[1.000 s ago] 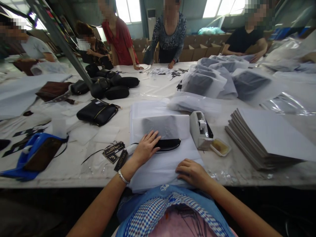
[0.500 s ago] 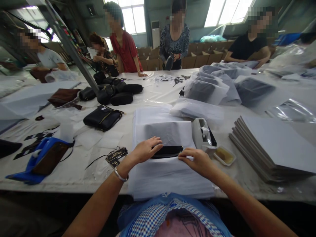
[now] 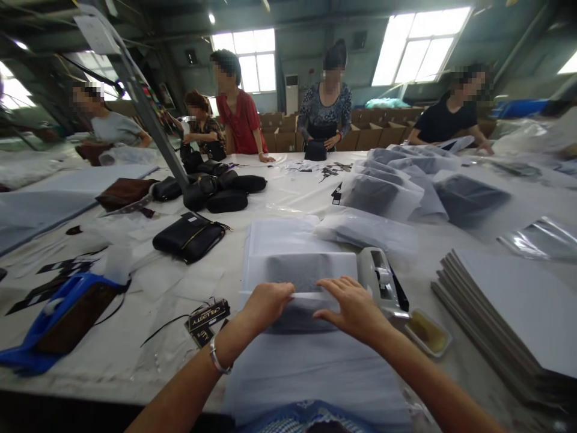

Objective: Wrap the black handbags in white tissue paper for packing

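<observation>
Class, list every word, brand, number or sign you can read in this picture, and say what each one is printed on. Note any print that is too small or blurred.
"CELLERITY", as far as it can be made out: gold letters on the upper black hang tag, beside the left hand.
Lower black hang tag: gold print, too small to read.
White sheet on the slanted post: print too blurred to read.
No other legible text.
</observation>
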{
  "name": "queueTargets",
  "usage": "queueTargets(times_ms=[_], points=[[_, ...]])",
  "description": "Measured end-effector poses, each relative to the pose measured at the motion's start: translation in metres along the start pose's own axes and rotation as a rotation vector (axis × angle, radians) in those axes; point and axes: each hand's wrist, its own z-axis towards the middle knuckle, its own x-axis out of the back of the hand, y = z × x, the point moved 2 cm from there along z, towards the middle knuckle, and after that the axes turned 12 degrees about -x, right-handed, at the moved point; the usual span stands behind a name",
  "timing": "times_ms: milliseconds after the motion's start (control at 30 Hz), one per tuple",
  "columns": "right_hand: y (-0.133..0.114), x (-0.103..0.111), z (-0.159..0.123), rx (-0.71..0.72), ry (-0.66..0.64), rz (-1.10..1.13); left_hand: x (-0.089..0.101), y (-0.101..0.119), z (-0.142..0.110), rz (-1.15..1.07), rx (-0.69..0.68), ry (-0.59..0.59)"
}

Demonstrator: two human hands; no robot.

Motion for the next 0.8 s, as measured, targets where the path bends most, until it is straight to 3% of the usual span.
queueTargets(times_ms=[267, 633, 800], points=[[0.016, -0.029, 0.019, 0.092, 0.08, -0.023, -0.008, -0.012, -0.001, 0.047, -0.003, 0.04], [0.029, -0.037, 0.027, 0.021, 0.079, 0.064, -0.017, -0.022, -0.001, 0.06, 0.027, 0.153], [0.031, -0.042, 0.024, 0.074, 0.139, 0.047, -0.021, -0.021, -0.002, 0.074, -0.027, 0.227]])
